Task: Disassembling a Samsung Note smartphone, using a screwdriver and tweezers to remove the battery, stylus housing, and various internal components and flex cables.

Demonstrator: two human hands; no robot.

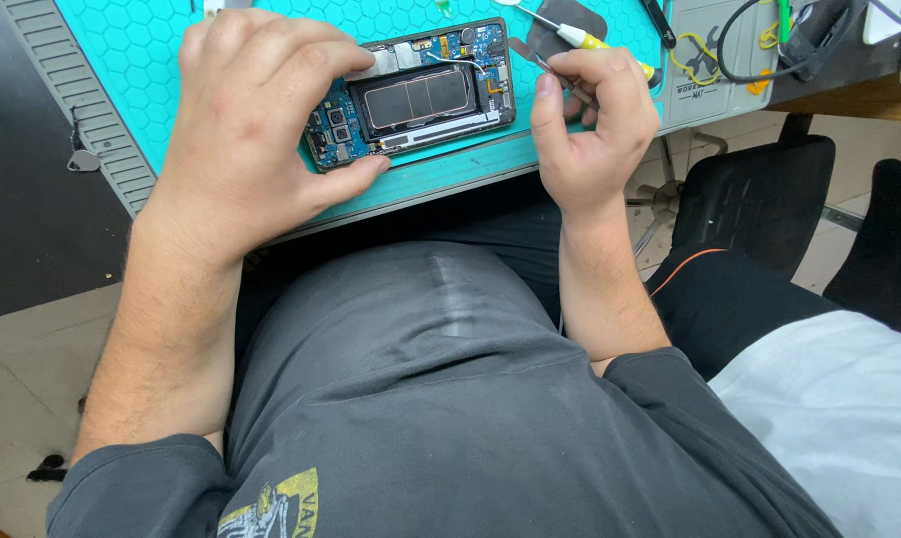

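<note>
An opened smartphone (420,95) with its back cover off lies on a teal honeycomb work mat (151,60), showing a blue circuit board and a black battery. My left hand (246,120) clamps the phone's left end between thumb and fingers. My right hand (595,125) sits just right of the phone and pinches metal tweezers (530,55), whose tips point at the phone's upper right corner.
A screwdriver with a yellow and white handle (585,38) lies on a dark pad behind my right hand. A grey tool tray (709,60) with yellow bands and black cables sits at the right. A black chair (759,194) and another person's legs are at the right.
</note>
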